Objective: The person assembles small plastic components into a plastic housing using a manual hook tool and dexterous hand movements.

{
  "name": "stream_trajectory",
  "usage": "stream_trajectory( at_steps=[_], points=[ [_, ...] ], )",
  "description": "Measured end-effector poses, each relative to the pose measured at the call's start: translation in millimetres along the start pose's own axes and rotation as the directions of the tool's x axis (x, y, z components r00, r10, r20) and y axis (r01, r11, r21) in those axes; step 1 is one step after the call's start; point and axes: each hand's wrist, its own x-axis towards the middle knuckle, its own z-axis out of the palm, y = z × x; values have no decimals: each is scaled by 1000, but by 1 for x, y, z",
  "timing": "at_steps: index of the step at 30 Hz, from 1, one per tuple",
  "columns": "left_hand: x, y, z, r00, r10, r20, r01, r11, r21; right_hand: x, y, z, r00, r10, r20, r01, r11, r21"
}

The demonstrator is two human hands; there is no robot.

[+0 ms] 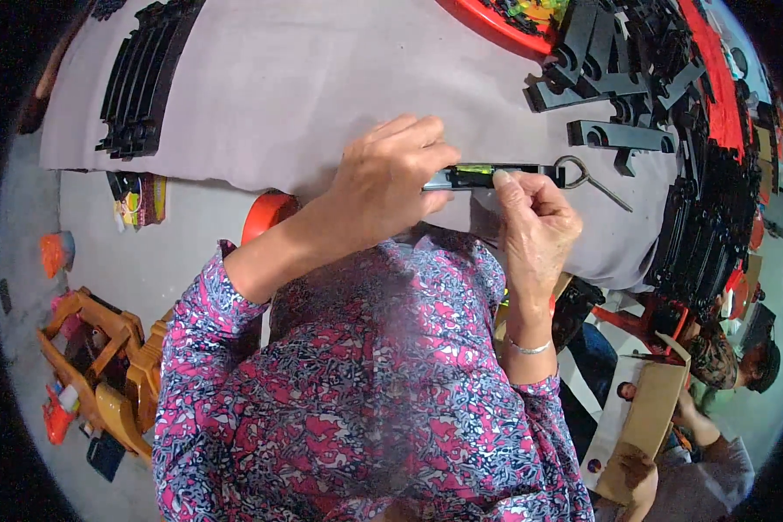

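In front of my chest, at the table's near edge, both hands are closed on a small black spirit level (474, 177) with a yellow-green vial. My left hand (391, 170) grips its left end, with the fingers curled and partly hiding it. My right hand (535, 217) pinches it near the middle, the thumb beside the vial. Just past its right end lies a metal rod with a ring at one end (587, 178). Several loose black level bodies with round holes, one of them a black bar (622, 137), lie to the right.
A red bowl (496, 26) of yellow-green and black small parts stands at the far side. Black bars (139, 83) lie in a row at the left; more are stacked (705, 217) at the right edge. A wooden chair (104, 365) stands lower left. Other people sit lower right by a carton (644, 409).
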Motion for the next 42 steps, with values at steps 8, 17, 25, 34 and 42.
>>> stream_trajectory(
  at_steps=[8, 17, 25, 34, 42],
  points=[
    [0, -2, 3, 1000, 9, -26, -10, 999, -32, 4, 1, 6, 998, 2, -55, -3, 1000, -15],
    [-2, -2, 5, 999, -1, -43, 0, 999, -34, 11, -1, 2, 998, 42, -41, -45, 996, -76],
    [-2, -3, 5, 999, -21, -24, 20, 999, -41, 9, -10, 2, 992, 126, -28, -126, 992, 0],
    [-3, -3, 4, 999, -36, -31, 35, 998, -47, 11, 5, 8, 994, -95, -60, 82, 978, -192],
    [-2, -2, 2, 999, -33, 1, 33, 999, -40, 10, 10, 8, 970, -229, -83, 185, 912, -366]
  ],
)
